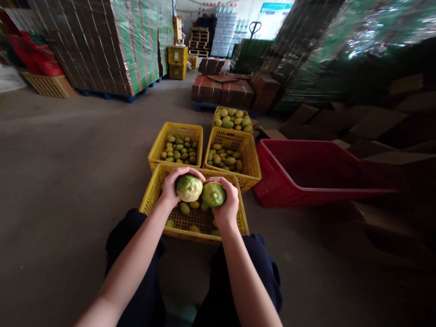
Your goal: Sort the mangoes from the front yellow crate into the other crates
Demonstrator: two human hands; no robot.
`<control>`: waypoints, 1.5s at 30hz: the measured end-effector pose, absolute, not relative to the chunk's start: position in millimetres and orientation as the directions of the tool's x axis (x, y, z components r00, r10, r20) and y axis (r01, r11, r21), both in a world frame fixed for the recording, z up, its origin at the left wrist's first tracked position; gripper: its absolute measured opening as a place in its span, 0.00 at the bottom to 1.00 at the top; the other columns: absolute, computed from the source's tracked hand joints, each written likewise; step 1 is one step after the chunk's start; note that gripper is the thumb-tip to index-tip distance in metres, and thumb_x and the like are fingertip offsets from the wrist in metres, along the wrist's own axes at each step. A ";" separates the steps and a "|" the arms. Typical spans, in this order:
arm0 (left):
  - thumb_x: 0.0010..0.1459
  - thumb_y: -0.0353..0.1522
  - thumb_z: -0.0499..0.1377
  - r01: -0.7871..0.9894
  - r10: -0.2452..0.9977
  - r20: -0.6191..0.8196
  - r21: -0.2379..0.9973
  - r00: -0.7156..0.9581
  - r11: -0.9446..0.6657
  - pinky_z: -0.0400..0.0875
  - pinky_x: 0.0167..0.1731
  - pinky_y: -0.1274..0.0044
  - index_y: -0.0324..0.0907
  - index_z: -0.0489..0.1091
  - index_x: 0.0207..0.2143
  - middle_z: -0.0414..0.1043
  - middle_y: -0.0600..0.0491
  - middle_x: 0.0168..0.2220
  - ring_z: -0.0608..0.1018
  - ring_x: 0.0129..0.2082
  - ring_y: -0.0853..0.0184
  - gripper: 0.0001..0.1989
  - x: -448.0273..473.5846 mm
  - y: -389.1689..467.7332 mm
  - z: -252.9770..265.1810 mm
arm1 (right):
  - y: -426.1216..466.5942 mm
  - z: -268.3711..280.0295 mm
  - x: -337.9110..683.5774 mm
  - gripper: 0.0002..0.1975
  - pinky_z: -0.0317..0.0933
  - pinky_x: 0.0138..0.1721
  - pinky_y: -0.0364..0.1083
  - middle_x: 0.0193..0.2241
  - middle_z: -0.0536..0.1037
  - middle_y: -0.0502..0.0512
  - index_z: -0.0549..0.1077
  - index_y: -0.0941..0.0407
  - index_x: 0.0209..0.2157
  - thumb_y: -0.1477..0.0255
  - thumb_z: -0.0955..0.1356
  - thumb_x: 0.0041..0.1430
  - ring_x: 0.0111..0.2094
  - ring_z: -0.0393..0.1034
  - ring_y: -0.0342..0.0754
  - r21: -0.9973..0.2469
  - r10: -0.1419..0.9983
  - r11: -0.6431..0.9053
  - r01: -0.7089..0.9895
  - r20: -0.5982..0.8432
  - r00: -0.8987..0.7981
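Observation:
My left hand (pixel 173 184) is wrapped around a green and pale-yellow lemon (pixel 189 188), its knobbed end facing me. In my right hand (pixel 229 200) is a greener lemon (pixel 214 195), also knob end up. The two hands are side by side, fingertips meeting between the fruits. Both are held above a yellow plastic crate (pixel 150 193) that stands between my knees. A few loose lemons (pixel 184 209) lie on its slotted bottom, partly hidden by my hands and wrists.
Behind stand a left yellow crate (pixel 155 147), a right yellow crate (pixel 252 156) and a far crate (pixel 233 120), all holding similar fruit. A red plastic bin (pixel 272 181) is at the right, near cardboard pieces (pixel 378 120). Wrapped pallet stacks (pixel 102 50) stand farther back.

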State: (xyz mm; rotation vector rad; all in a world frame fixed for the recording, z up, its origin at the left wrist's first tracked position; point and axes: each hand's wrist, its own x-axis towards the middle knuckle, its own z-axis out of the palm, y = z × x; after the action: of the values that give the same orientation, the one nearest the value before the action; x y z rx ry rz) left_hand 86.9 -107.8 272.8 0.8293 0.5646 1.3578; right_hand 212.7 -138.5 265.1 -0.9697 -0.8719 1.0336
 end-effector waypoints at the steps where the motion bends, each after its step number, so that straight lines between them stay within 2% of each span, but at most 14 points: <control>1: 0.50 0.33 0.54 -0.635 0.992 0.040 0.771 0.120 0.045 0.72 0.34 0.73 0.38 0.76 0.20 0.76 0.47 0.24 0.78 0.29 0.61 0.14 88.5 -105.2 270.5 | -136.4 264.3 211.3 0.15 0.67 0.35 0.47 0.22 0.76 0.51 0.73 0.55 0.19 0.62 0.64 0.53 0.30 0.72 0.50 -0.923 0.958 0.119 -0.365 0.010 0.288; 4: 0.52 0.34 0.51 -0.734 0.970 -0.238 0.649 0.056 0.202 0.73 0.35 0.74 0.37 0.75 0.24 0.76 0.47 0.24 0.79 0.32 0.60 0.15 93.1 -95.5 262.2 | -130.1 264.5 207.1 0.14 0.68 0.28 0.46 0.18 0.74 0.49 0.72 0.55 0.23 0.61 0.63 0.54 0.25 0.73 0.49 -0.789 0.891 -0.176 -0.589 -0.382 0.245; 6: 0.54 0.34 0.49 -0.800 0.920 -0.387 0.532 0.061 0.277 0.74 0.36 0.73 0.38 0.74 0.27 0.76 0.47 0.25 0.80 0.35 0.60 0.15 95.1 -89.5 256.7 | -127.3 267.3 205.7 0.14 0.67 0.22 0.45 0.18 0.74 0.49 0.73 0.55 0.28 0.62 0.62 0.56 0.22 0.72 0.48 -0.707 0.858 -0.295 -0.642 -0.492 0.148; 10: 0.58 0.37 0.51 -0.846 0.868 -0.490 0.429 0.076 0.316 0.76 0.33 0.72 0.41 0.71 0.33 0.74 0.50 0.26 0.79 0.34 0.60 0.12 96.4 -83.4 250.1 | -124.4 273.9 207.5 0.18 0.62 0.14 0.43 0.18 0.75 0.53 0.73 0.58 0.31 0.62 0.58 0.61 0.15 0.67 0.46 -0.685 0.871 -0.407 -0.605 -0.491 -0.030; 14: 0.59 0.39 0.51 -0.834 0.823 -0.562 0.413 0.082 0.365 0.74 0.24 0.75 0.43 0.69 0.39 0.72 0.52 0.27 0.76 0.26 0.64 0.12 96.0 -83.4 251.3 | -122.4 275.4 211.3 0.23 0.58 0.11 0.43 0.15 0.73 0.53 0.73 0.57 0.29 0.58 0.56 0.62 0.13 0.65 0.46 -0.702 0.867 -0.425 -0.571 -0.498 -0.033; 18: 0.62 0.40 0.47 -0.809 0.791 -0.600 0.400 0.125 0.431 0.66 0.15 0.81 0.42 0.69 0.42 0.71 0.50 0.27 0.73 0.22 0.67 0.16 95.1 -84.2 255.2 | -121.8 274.6 215.0 0.29 0.55 0.10 0.43 0.12 0.70 0.55 0.73 0.57 0.25 0.52 0.53 0.61 0.12 0.64 0.47 -0.704 0.859 -0.467 -0.535 -0.504 -0.087; 23: 0.62 0.40 0.47 -0.782 0.788 -0.597 0.417 0.149 0.464 0.66 0.16 0.80 0.41 0.69 0.43 0.69 0.51 0.25 0.72 0.20 0.68 0.17 96.3 -84.9 256.3 | -121.3 273.0 218.8 0.32 0.55 0.11 0.43 0.11 0.70 0.55 0.73 0.59 0.25 0.50 0.53 0.60 0.12 0.64 0.47 -0.666 0.853 -0.499 -0.554 -0.489 -0.180; 26: 0.60 0.40 0.48 -0.787 0.798 -0.585 0.422 0.143 0.451 0.68 0.18 0.78 0.41 0.69 0.45 0.71 0.50 0.26 0.73 0.21 0.67 0.18 96.7 -87.2 259.1 | -119.3 271.7 220.3 0.31 0.57 0.11 0.43 0.13 0.72 0.56 0.75 0.59 0.28 0.50 0.53 0.59 0.12 0.64 0.47 -0.651 0.866 -0.467 -0.598 -0.473 -0.162; 28: 0.60 0.39 0.47 -0.810 0.841 -0.517 0.418 0.161 0.412 0.71 0.21 0.76 0.39 0.70 0.46 0.74 0.48 0.29 0.75 0.23 0.65 0.20 95.6 -90.1 262.7 | -118.1 271.9 221.6 0.28 0.60 0.13 0.43 0.16 0.74 0.57 0.75 0.59 0.30 0.51 0.56 0.59 0.14 0.66 0.47 -0.639 0.881 -0.421 -0.644 -0.457 -0.124; 33: 0.56 0.35 0.49 -0.851 0.918 -0.284 0.372 0.276 0.370 0.75 0.36 0.69 0.38 0.70 0.51 0.78 0.46 0.37 0.79 0.37 0.59 0.23 89.7 -96.6 270.8 | -119.2 276.9 226.2 0.09 0.68 0.24 0.43 0.24 0.79 0.51 0.74 0.55 0.32 0.64 0.68 0.53 0.23 0.73 0.45 -0.596 0.906 -0.172 -0.784 -0.409 0.112; 35: 0.56 0.35 0.50 -0.872 0.941 -0.219 0.365 0.259 0.325 0.74 0.43 0.68 0.38 0.71 0.50 0.78 0.46 0.38 0.78 0.44 0.58 0.23 88.5 -97.3 271.6 | -120.6 277.8 226.6 0.07 0.68 0.26 0.43 0.25 0.78 0.48 0.74 0.54 0.32 0.66 0.69 0.51 0.25 0.73 0.44 -0.603 0.901 -0.104 -0.791 -0.394 0.182; 38: 0.58 0.37 0.50 -0.901 0.973 -0.132 0.370 0.189 0.225 0.72 0.48 0.70 0.37 0.75 0.44 0.78 0.46 0.39 0.77 0.47 0.59 0.19 89.8 -98.1 270.7 | -123.0 274.7 222.5 0.12 0.67 0.29 0.45 0.27 0.78 0.48 0.75 0.53 0.33 0.59 0.69 0.52 0.26 0.71 0.44 -0.648 0.917 -0.052 -0.760 -0.332 0.220; 40: 0.59 0.39 0.50 -0.904 0.983 -0.085 0.386 0.161 0.181 0.71 0.49 0.69 0.39 0.76 0.40 0.79 0.46 0.38 0.77 0.48 0.59 0.19 92.1 -99.9 269.6 | -124.9 270.8 216.5 0.16 0.67 0.32 0.46 0.28 0.78 0.48 0.76 0.53 0.32 0.55 0.68 0.51 0.27 0.71 0.45 -0.706 0.941 0.019 -0.708 -0.227 0.252; 45: 0.57 0.43 0.52 -0.883 0.990 -0.051 0.447 0.135 0.144 0.70 0.50 0.67 0.39 0.77 0.35 0.79 0.46 0.34 0.77 0.47 0.57 0.19 96.7 -106.5 267.8 | -130.4 264.2 201.6 0.15 0.65 0.41 0.48 0.30 0.80 0.51 0.78 0.56 0.30 0.57 0.69 0.53 0.35 0.73 0.49 -0.879 0.945 0.225 -0.420 0.091 0.315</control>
State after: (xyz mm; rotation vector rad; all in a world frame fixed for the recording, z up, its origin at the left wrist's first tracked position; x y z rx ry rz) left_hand 96.7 -106.5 267.8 0.3450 0.3728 1.3952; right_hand 201.6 -130.4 264.2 -0.8766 -0.7383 1.0691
